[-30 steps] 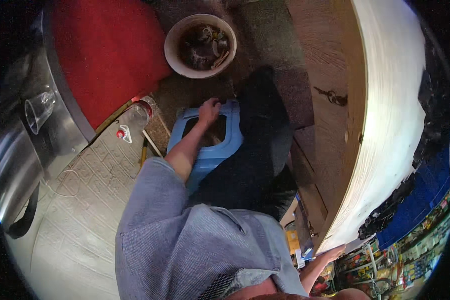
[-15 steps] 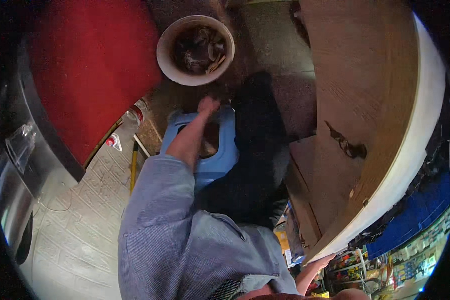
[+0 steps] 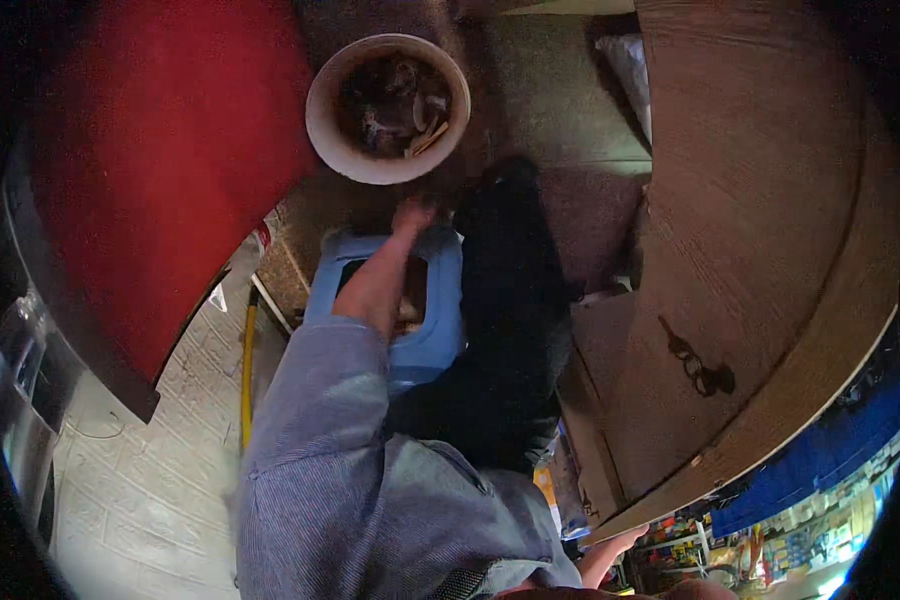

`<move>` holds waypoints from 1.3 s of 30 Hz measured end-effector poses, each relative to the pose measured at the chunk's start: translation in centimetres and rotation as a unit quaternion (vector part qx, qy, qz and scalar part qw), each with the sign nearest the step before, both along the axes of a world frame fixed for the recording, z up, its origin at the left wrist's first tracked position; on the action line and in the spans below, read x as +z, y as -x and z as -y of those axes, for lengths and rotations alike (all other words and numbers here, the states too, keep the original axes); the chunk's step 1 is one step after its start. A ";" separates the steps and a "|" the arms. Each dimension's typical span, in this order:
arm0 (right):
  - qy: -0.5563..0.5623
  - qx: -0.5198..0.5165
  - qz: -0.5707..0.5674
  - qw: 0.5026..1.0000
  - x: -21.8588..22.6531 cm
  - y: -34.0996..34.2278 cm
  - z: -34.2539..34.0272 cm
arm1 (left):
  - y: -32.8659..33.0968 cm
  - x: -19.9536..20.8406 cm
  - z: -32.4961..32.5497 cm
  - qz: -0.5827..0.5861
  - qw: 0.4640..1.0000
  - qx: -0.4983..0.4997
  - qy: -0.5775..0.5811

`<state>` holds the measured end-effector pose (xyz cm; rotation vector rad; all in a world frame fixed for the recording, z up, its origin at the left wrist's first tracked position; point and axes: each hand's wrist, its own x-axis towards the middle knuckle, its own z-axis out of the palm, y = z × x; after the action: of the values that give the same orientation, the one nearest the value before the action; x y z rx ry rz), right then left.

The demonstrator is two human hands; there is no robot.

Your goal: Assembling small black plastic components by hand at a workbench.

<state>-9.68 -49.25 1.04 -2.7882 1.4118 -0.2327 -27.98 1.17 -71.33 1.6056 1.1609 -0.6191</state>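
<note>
My left hand [image 3: 415, 213] is over the far edge of a blue plastic stool [image 3: 446, 310] with an open middle. The hand looks compact and closed, but dim light hides what its fingers hold, if anything. Just beyond it stands a white bucket [image 3: 318, 130] with dark liquid and some pale pieces inside. At the lower right, my right hand [image 3: 622, 545] rests against the lower edge of a large brown wooden panel [image 3: 740, 230]. Its fingers are stretched out. A dark bunch of keys [image 3: 705, 372] shows on the panel's face.
A red surface [image 3: 180, 170] with a dark rim fills the upper left. Below it are a white brick-patterned surface [image 3: 140, 510] and a yellow pole [image 3: 248, 370]. My dark-clad leg [image 3: 515, 290] is right of the stool. Shelves with goods [image 3: 780, 560] appear lower right.
The view has shifted. The panel now covers more of the right side and its white edge has mostly gone from sight. My left hand remains by the stool's far edge.
</note>
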 end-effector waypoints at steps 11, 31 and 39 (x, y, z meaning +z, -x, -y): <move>0.034 0.029 -0.005 0.999 -0.3 -2.3 -0.7 | -3.2 0.9 0.4 0.001 0.999 -0.038 0.016; -0.015 0.080 -0.041 0.996 -4.0 -6.3 -2.7 | 0.9 -4.6 -9.9 0.203 0.933 0.293 -0.039; 0.050 0.098 -0.039 0.993 -3.0 -7.7 -4.4 | -2.1 -4.1 -3.3 0.103 0.989 0.102 -0.018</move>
<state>-2.00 -44.80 -1.97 -3.0234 1.1593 -0.1980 -25.88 4.47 -75.40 1.5175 1.1666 -0.2939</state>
